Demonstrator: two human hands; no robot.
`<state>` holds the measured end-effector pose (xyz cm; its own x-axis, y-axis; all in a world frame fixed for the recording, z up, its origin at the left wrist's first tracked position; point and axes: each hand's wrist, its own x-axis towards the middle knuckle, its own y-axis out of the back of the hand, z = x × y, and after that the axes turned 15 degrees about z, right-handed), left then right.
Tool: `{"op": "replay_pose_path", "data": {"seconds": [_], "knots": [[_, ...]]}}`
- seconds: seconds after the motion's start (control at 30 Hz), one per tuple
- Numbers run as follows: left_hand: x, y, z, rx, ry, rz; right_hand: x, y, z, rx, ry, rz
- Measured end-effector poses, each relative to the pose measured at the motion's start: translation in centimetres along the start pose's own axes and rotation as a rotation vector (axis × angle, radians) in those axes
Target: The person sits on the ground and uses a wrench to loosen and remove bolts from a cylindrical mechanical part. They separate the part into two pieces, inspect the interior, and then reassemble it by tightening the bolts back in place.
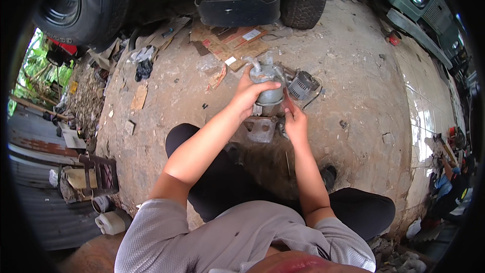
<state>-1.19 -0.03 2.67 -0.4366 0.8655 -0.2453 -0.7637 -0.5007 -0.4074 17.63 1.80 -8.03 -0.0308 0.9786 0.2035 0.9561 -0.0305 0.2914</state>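
Observation:
In front of my bent legs stands a grey, worn metal canister (266, 78) with a bent pipe on its top. My left hand (248, 93) is wrapped round its left side, thumb laid across the front. Low on its right side is my right hand (295, 120), fingers closed in a pinch; what they hold is too small to make out. A flat, dirty metal bracket (261, 130) shows just below the canister, toward me. To the right of the canister lies a dark slotted housing (302, 86) that looks like an alternator.
Cardboard pieces (237, 40) lie beyond the canister, under the front of a yellow-green vehicle (237, 7). A large tyre (91, 7) stands far left. Far right is a green vehicle (422, 2). A plastic crate (103, 174) and white jug (112, 222) sit at left.

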Motion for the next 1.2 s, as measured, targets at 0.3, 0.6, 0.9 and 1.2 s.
{"op": "replay_pose_path", "data": {"seconds": [0.3, 0.6, 0.9, 1.2], "knots": [[2.3, 1.2, -1.2, 0.035, 0.011, -0.048, 0.6, -0.2, -2.4, 0.055, 0.247, 0.124], [1.7, 0.4, -0.8, -0.012, 0.001, 0.006, 0.3, 0.0, -2.6, 0.044, 0.245, 0.129], [1.6, -0.2, -1.4, -0.022, 0.028, 0.017, 0.3, -0.2, -1.5, 0.061, 0.172, 0.087], [0.8, 0.0, -1.0, 0.039, 0.004, -0.021, -0.3, 0.1, -1.4, 0.040, 0.178, 0.060]]}}
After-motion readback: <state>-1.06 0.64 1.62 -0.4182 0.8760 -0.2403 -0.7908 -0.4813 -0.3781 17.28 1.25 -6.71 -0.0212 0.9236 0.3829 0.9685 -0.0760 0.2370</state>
